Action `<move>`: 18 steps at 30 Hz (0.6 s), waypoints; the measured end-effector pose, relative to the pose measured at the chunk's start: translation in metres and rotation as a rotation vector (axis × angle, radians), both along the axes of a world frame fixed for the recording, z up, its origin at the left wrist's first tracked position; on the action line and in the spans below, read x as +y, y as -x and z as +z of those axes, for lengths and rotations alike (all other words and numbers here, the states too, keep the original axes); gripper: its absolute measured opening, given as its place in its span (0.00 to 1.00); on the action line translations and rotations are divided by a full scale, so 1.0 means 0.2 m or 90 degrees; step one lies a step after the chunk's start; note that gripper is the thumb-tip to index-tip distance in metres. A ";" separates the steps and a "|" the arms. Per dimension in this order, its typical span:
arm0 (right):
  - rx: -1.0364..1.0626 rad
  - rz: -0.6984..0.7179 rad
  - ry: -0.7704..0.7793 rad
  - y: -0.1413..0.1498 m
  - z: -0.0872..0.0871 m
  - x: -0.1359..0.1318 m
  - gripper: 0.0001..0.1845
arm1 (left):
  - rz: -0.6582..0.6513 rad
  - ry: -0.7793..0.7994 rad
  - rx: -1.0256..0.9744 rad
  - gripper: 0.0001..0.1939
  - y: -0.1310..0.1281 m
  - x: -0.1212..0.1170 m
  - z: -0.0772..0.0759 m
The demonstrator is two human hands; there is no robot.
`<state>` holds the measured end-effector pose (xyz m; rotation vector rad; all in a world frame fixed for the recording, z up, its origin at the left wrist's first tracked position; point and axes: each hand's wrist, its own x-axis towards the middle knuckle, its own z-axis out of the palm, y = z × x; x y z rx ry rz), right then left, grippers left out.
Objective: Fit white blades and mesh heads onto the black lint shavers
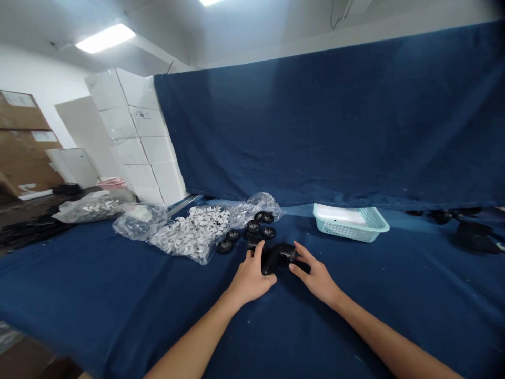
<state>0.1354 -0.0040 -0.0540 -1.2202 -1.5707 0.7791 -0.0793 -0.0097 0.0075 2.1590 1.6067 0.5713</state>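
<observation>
A dark blue cloth (118,295) is covering the table, and a blue sheet (315,116) is hanging behind it. White boxes (134,131) are standing in a tall stack by the wall. A pale green basket (351,226) is sitting on the cloth. The left hand (250,279) and right hand (315,281) are curling their fingers around a shiny black curved plastic pipe part (278,258), holding it just above the cloth, near small black rings (252,226).

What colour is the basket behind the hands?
The basket is pale turquoise, best seen in the head view.
</observation>
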 end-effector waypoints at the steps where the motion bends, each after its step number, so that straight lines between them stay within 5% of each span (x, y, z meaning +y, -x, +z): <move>1: 0.028 0.002 0.002 0.00 0.00 0.00 0.35 | -0.003 0.006 -0.021 0.46 0.01 0.01 0.00; 9: 0.015 0.026 -0.015 -0.01 -0.01 0.01 0.31 | -0.015 0.011 -0.175 0.47 0.07 0.10 -0.03; 18: -0.013 -0.021 -0.040 0.01 0.00 0.00 0.27 | -0.018 -0.002 -0.066 0.45 0.06 0.07 -0.03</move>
